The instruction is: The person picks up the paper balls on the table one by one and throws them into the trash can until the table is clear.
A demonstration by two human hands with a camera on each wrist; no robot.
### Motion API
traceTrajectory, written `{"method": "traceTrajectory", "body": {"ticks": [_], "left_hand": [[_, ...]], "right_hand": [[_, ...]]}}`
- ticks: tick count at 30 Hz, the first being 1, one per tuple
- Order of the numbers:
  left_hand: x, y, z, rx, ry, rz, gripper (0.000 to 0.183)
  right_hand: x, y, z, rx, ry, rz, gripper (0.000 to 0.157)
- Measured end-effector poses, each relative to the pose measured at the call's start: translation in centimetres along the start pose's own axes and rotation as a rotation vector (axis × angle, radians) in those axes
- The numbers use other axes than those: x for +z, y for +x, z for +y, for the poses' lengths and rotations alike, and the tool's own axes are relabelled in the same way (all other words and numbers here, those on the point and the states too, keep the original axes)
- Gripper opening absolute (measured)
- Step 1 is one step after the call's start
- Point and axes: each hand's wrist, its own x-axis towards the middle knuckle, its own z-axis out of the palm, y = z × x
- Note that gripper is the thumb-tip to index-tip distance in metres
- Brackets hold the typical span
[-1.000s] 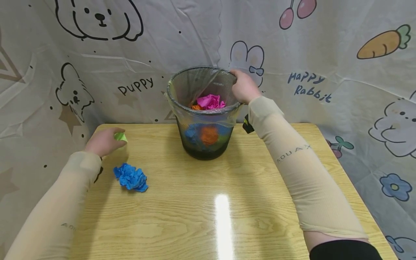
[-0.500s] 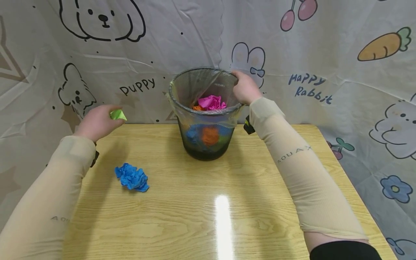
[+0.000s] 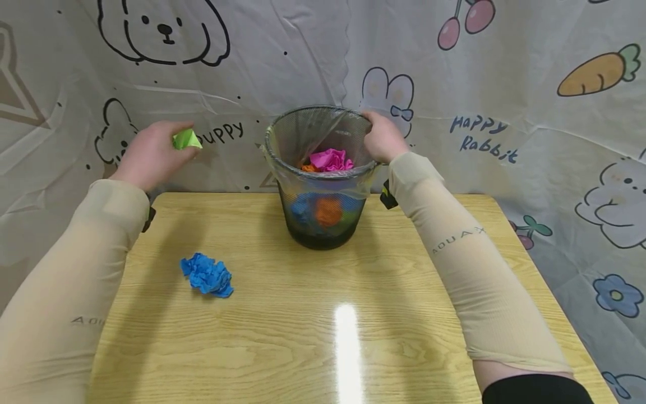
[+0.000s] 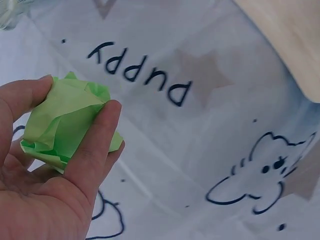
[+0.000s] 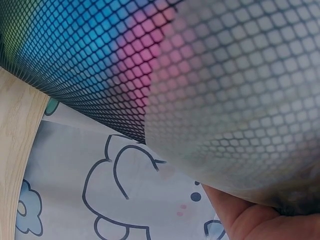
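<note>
My left hand holds a crumpled light-green paper ball between thumb and fingers, raised above the table's back left corner. At the right side of a black wire-mesh wastebasket, my right hand grips the rim over its clear plastic liner. Inside the basket, a pink crumpled paper lies on top beside an orange one. Blue and orange papers show through the mesh lower down. A blue crumpled paper ball lies on the table, in front of and below my left hand.
The wood-grain table carries a bright light reflection near its front middle. Behind it hangs a pale curtain printed with cartoon animals, close to the basket's back. Dark bands with small devices sit on both wrists.
My left hand has lifted the green paper ball from low near the table's back left corner up in front of the curtain. The right hand keeps its grip on the basket rim.
</note>
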Motion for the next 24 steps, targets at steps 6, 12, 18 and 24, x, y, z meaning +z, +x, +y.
{"method": "traceTrajectory", "body": {"ticks": [6,12,18,24], "left_hand": [[-1.6,1.3,2.2,0.031,0.003,0.014,0.06],[-2.3,2.1,3.9,0.047,0.0,0.027,0.063],[-1.9,2.9,6.3,0.083,-0.037,0.038,0.064],[-1.2,3.7,9.0,0.134,-0.074,0.04,0.062]], "right_hand": [[-0.1,-0.1,0.1,0.002,0.009,-0.013,0.071],[-0.1,-0.1,-0.2,-0.002,0.01,-0.013,0.072],[0.0,0.0,-0.2,-0.003,0.011,-0.016,0.072],[-0.1,0.0,-0.2,0.002,0.007,-0.016,0.071]]}}
